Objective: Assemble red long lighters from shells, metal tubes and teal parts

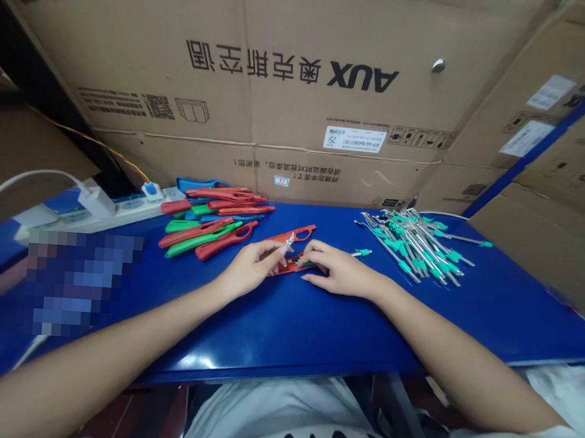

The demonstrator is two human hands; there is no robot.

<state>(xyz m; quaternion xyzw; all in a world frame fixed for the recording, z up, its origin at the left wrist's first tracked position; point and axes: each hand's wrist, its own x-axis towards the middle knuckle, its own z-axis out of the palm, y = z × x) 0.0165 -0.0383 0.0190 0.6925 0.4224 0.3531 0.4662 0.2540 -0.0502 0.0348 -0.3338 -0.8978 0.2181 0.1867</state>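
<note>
My left hand (255,264) is closed, with a small silvery piece (289,241) pinched between thumb and forefinger. Below its fingertips lies an open red lighter casing half (282,267), partly covered by both hands. My right hand (336,267) curls its fingers over the casing's right end, closed on a thin metal lighter tube with green parts; the tube's tip (363,252) sticks out behind the hand. Just beyond, another red casing half (304,232) with a finger loop rests on the table. The exact contact under my right fingers is hidden.
Red, green and blue lighter casings (211,233) are heaped at the left. Several metal tubes with green pieces (421,245) form a pile at the right. A power strip (137,209) with plugs runs along the left back. Cardboard walls (286,18) enclose the blue table (274,331).
</note>
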